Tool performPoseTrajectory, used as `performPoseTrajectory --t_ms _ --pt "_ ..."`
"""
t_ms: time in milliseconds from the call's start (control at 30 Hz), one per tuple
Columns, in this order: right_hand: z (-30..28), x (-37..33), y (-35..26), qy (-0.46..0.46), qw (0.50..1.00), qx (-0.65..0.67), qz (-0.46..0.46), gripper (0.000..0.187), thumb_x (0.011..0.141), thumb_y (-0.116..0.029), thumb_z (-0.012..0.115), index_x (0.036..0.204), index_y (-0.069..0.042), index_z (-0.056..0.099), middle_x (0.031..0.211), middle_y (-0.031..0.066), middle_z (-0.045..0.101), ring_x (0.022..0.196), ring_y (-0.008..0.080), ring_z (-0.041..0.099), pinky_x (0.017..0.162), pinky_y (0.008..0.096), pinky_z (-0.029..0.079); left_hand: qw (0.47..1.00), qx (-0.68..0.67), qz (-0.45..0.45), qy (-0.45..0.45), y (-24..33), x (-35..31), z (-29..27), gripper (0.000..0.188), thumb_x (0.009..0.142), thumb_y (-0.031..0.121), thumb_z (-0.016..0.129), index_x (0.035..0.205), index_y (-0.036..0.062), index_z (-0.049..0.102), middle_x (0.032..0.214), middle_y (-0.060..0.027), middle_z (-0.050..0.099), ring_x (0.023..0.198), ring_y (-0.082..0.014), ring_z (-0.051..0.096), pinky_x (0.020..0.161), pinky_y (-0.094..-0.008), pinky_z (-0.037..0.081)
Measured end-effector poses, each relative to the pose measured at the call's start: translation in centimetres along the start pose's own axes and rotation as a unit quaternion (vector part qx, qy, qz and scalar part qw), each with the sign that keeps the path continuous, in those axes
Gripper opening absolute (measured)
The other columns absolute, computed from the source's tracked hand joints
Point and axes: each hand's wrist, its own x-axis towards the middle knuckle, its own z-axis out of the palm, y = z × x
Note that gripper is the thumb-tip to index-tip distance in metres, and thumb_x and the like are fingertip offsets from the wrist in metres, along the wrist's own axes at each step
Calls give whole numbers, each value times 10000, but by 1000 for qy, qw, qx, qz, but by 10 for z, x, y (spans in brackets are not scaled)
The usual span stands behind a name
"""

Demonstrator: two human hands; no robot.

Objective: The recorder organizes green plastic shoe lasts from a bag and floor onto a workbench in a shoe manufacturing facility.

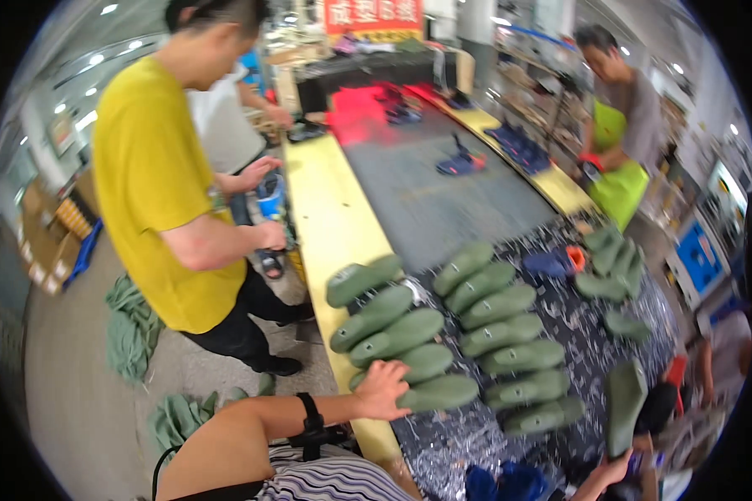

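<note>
My left hand is closed around the near-left end of a green shoe last lying at the bottom of the left row. More green shoe lasts lie above it, side by side. At the lower right, my right hand grips the lower end of another long green shoe last, which points away from me. Between my hands runs a second row of green shoe lasts. A single last lies farther right, below a small heap of lasts.
A dark, scuffed covering lies under the lasts. Beyond it a grey conveyor belt carries dark blue shoes between yellow side boards. A person in yellow stands at left, another at far right. Green cloth lies on the floor.
</note>
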Motion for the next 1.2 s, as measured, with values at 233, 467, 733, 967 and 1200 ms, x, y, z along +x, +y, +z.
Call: performPoseTrajectory --t_ms 233,467,733,967,1200 --pt "151 -15 76 -364 911 -161 108 129 847 -186 517 795 -68 525 678 0 492 554 91 476 487 216 405 998 26 -54 -6 -9 -17 -19 448 637 422 703 835 28 625 1192 -167 448 1186 -311 347 931 -436 274" --pt "110 -66 126 -472 673 -510 -253 484 790 -275 622 1109 77 530 1041 261 553 1026 369 500 916 436 376 999 12 -30 -6 -10 -8 -13 442 664 420 684 865 31 623 1201 -171 437 1178 -307 345 940 -437 268" --pt "101 -112 123 -449 643 -582 -215 654 708 -408 645 1168 39 517 1096 336 525 1071 451 467 963 480 320 999 15 -40 -16 3 -20 -12 472 648 433 685 872 21 633 1201 -178 441 1182 -323 331 945 -440 251" --pt "92 -116 132 -437 626 -554 -333 545 698 -245 615 1131 74 530 1037 301 567 989 428 530 870 438 422 995 72 -58 -26 -2 -13 -6 506 595 475 665 805 15 633 1142 -180 462 1098 -332 388 841 -481 296" --pt "61 -213 122 -429 652 -587 -213 590 680 -169 612 1220 27 478 1321 339 323 1240 449 320 1061 408 261 997 -3 7 72 -10 -3 1 381 552 312 754 751 38 579 1173 -153 456 1137 -316 385 899 -445 282"
